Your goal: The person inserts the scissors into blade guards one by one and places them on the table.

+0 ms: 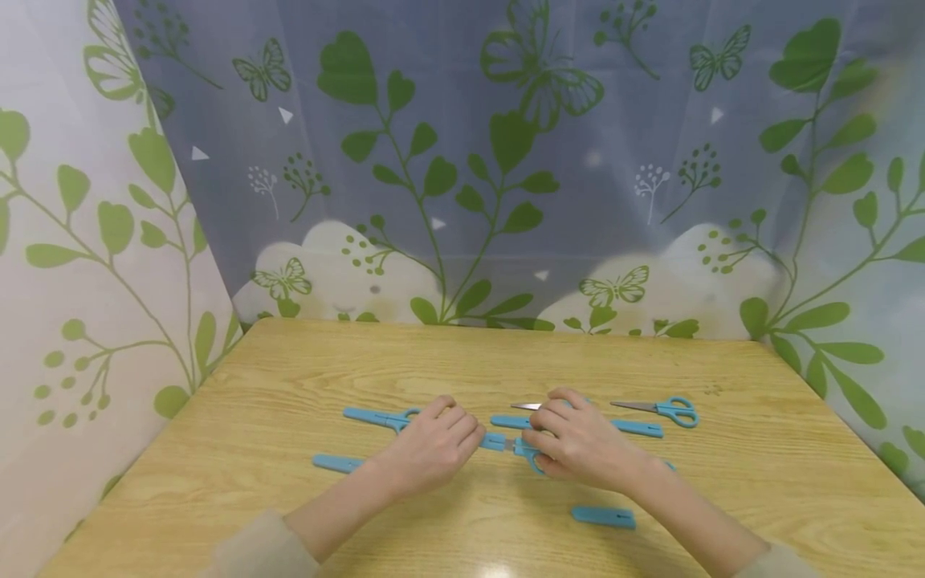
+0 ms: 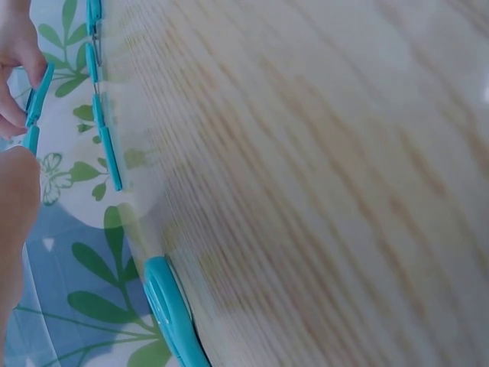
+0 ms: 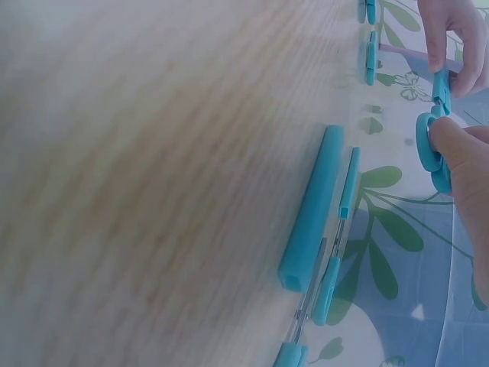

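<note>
Between its fingers, my left hand (image 1: 437, 441) holds a blue scissors sheath (image 1: 493, 441) above the table. My right hand (image 1: 581, 445) grips a pair of scissors (image 1: 529, 457) by the blue handles. The blade tips sit inside the sheath's mouth, and a short stretch of metal shows between sheath and handles. In the right wrist view the thumb lies on the handle loops (image 3: 425, 141), with the sheath (image 3: 442, 88) in line with them. Behind my left hand lie scissors in a sheath (image 1: 372, 417), their handles partly hidden by it.
Unsheathed scissors (image 1: 675, 409) lie at the back right. Near them are a blue sheath (image 1: 639, 428) and another sheath (image 1: 509, 421). My right hand partly hides another scissors blade (image 1: 526, 406). Single sheaths lie at front right (image 1: 603, 517) and by my left forearm (image 1: 336, 463).
</note>
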Demonstrator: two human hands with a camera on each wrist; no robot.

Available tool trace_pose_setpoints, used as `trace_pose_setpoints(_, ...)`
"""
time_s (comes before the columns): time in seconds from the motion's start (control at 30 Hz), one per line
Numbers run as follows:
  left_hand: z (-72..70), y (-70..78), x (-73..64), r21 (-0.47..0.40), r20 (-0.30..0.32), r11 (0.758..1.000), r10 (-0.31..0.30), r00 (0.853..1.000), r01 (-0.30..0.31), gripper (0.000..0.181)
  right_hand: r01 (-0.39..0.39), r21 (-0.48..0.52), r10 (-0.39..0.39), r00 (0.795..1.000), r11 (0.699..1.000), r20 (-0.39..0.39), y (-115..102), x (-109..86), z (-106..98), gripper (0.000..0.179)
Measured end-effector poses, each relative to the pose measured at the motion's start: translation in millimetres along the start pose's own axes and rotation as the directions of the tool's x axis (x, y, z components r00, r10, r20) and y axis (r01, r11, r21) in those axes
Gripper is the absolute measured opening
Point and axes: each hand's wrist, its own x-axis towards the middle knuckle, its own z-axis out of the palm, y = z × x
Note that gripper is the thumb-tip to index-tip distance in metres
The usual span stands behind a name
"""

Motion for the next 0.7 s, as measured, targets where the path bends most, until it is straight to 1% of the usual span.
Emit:
trace_pose_setpoints(0.13,-1.3,-0.4,0.7,0.007,0.005,1.0,0.003,1.0,-0.003,0.041,0.011,-0.013,-0.011,1.0,1.0,-0.002,0.7,0.8,-0.2,0.024)
trace_pose_setpoints(0.23,-0.5,-0.1,0.6,0.004,-0.009,1.0,0.003,1.0,-0.003,0.042,0.01,-0.021,-0.01,1.0,1.0,0.003,0.5,1.4,-0.3,0.027)
trace_pose_setpoints(0.33,0.3,0.4,0.3,0.006,-0.009,1.0,0.004,1.0,-0.004,0.037,0.004,-0.021,-0.004,1.0,1.0,0.007,-0.2,1.5,0.3,0.029)
trace_pose_setpoints(0.6,0.1,1.3,-0.4,0.042,-0.004,0.999,0.019,1.0,-0.019,0.021,-0.004,-0.007,0.004,1.0,1.0,0.015,-1.2,1.6,0.6,0.03)
trace_pose_setpoints(0.7,-0.1,1.6,-0.3,0.039,0.004,0.999,0.018,1.0,-0.018,0.02,0.0,-0.006,0.0,1.0,1.0,0.007,-1.0,1.5,1.3,0.028)
